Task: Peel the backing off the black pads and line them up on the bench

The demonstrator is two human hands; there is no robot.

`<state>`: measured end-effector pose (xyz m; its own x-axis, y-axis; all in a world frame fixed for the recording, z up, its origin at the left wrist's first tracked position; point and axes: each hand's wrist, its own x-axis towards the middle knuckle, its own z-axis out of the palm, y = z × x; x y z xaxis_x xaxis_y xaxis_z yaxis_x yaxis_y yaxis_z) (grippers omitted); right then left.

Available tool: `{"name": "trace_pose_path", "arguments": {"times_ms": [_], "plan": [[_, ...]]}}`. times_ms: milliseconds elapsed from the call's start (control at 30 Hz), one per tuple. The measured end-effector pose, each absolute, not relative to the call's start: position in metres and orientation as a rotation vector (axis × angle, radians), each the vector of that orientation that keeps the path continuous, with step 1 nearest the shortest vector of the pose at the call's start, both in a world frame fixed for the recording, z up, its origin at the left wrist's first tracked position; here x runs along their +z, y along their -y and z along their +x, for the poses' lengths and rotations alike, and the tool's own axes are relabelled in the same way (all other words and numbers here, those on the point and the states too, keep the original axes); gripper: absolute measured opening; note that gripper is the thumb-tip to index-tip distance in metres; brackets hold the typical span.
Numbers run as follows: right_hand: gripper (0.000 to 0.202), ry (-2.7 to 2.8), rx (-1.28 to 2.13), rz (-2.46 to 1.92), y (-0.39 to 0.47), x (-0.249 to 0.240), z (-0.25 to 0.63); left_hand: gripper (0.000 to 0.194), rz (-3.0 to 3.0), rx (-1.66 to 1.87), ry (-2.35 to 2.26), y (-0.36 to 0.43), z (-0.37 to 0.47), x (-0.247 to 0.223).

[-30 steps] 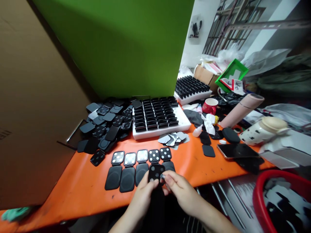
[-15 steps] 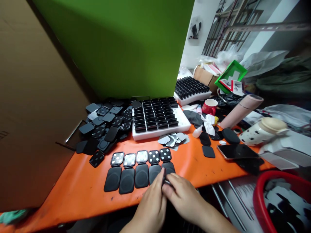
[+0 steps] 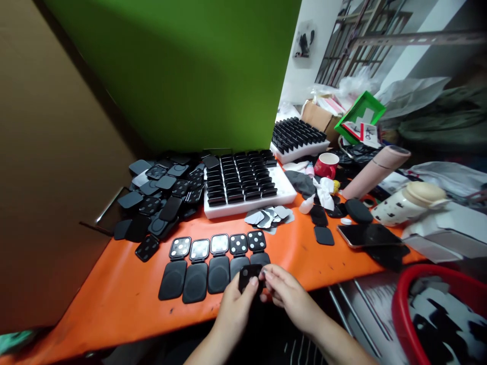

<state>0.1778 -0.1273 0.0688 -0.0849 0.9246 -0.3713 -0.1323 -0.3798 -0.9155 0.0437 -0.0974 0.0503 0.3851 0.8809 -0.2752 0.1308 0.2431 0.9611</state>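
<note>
My left hand [image 3: 235, 306] grips a small black square panel [image 3: 246, 272] with pale round dots, its thumb lying across the front. At the panel's right edge my right hand [image 3: 291, 298] has its fingertips pinched together; what is between them is too small to make out. Just beyond both hands lies a row of several opened black folding pads [image 3: 196, 281]. Each has a dotted square half at the top and a larger smooth half below, and my hands partly cover the rightmost ones.
A pile of black pads [image 3: 167, 185] lies at the back left. A white foam tray [image 3: 283, 185] holds rows of upright black pieces. Grey and white cut sheets [image 3: 266, 218] lie before it. A phone [image 3: 369, 235], cup [image 3: 326, 166] and red basin [image 3: 399, 299] are at right.
My hands were pressed together around a dark piece, seen edge-on. Now they have parted slightly, and the panel's dotted face is turned up in my left hand.
</note>
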Motion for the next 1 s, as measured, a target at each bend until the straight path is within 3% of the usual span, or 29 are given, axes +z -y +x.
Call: {"name": "trace_pose_path", "arguments": {"times_ms": [200,367,500,567,733,833,1000], "plan": [[0.033,1.129,1.388,-1.47,0.132,0.071,0.183,0.037,1.744,0.683,-0.995,0.102,0.034,0.051],[0.034,0.629,1.863,-1.3,0.141,0.072,0.187,0.054,2.146,0.577,-0.8,0.104,0.023,0.053],[0.03,0.256,1.867,-1.123,0.144,0.068,0.179,0.065,2.222,0.538,-0.713,0.103,0.022,0.054],[0.031,0.159,1.798,-1.096,0.143,0.064,0.174,0.062,2.148,0.554,-0.723,0.1,0.025,0.055],[0.034,0.135,1.81,-1.018,0.139,0.061,0.174,0.026,1.543,0.636,-1.047,0.088,0.038,0.055],[0.031,0.19,1.89,-1.021,0.14,0.064,0.179,0.027,1.302,0.713,-1.194,0.084,0.043,0.054],[0.029,0.249,1.979,-1.099,0.145,0.069,0.178,0.02,1.388,0.757,-1.113,0.091,0.04,0.056]]}}
